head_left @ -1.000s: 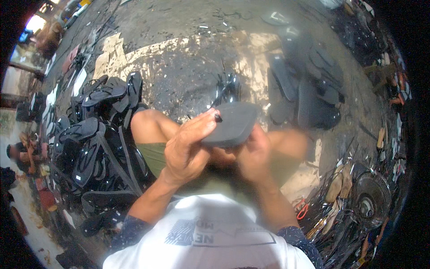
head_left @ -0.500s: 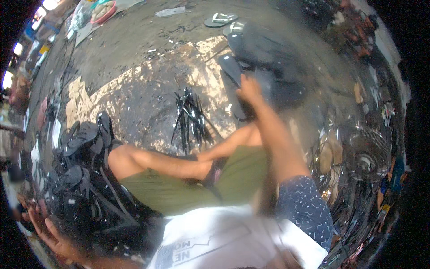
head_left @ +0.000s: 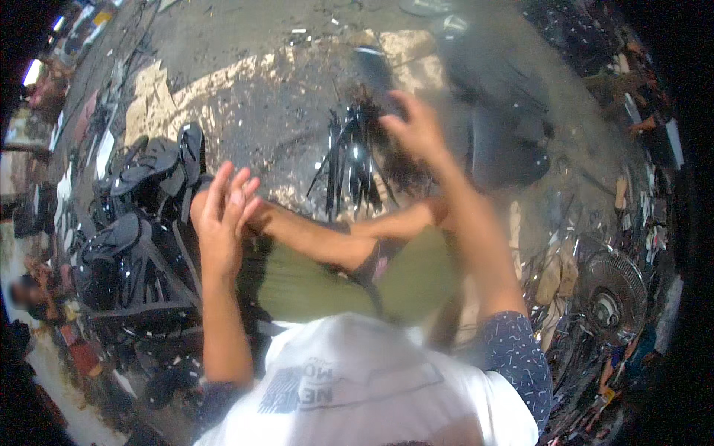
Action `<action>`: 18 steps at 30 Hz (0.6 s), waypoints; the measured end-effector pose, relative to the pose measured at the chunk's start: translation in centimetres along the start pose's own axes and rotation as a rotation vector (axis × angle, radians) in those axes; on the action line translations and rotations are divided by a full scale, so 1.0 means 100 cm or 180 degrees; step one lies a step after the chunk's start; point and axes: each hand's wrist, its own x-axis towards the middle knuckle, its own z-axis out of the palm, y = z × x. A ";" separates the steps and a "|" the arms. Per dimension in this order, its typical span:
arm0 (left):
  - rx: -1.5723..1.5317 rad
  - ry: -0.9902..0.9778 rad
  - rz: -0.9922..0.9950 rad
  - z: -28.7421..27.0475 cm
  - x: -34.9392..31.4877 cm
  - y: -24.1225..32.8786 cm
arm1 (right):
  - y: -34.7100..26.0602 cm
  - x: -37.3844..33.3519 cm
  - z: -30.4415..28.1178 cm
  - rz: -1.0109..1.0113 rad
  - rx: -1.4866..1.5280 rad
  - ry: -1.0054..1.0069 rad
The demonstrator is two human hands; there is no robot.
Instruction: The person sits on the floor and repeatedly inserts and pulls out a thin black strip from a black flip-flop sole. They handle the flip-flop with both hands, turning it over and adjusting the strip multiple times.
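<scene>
Two hands apart, both empty | left hand [head_left: 223, 223] beside sandal pile [head_left: 137, 215] | right hand [head_left: 416, 130] over black straps [head_left: 349, 160]

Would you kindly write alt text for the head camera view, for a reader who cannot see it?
A seated person raises both hands empty: left hand open beside a pile of black sandals, right hand, blurred, above a bundle of black straps on the wet floor. A fan stands at right.

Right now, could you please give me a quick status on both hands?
Left hand raised, open, empty. Right hand blurred, above the black strap bundle on the floor; grip unclear. Pile of black sandals beside the left hand.
</scene>
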 end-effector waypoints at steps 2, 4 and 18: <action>-0.0271 0.0430 0.0203 -0.001 0.016 -0.005 | -0.083 -0.037 0.031 -0.1529 0.0611 -0.0866; 0.0246 0.0896 0.0656 -0.016 0.032 -0.010 | -0.115 -0.059 0.053 -0.2174 0.0895 -0.1313; 0.0934 0.0343 0.0676 -0.003 -0.009 0.014 | -0.132 -0.069 0.109 -0.0977 0.1475 -0.0946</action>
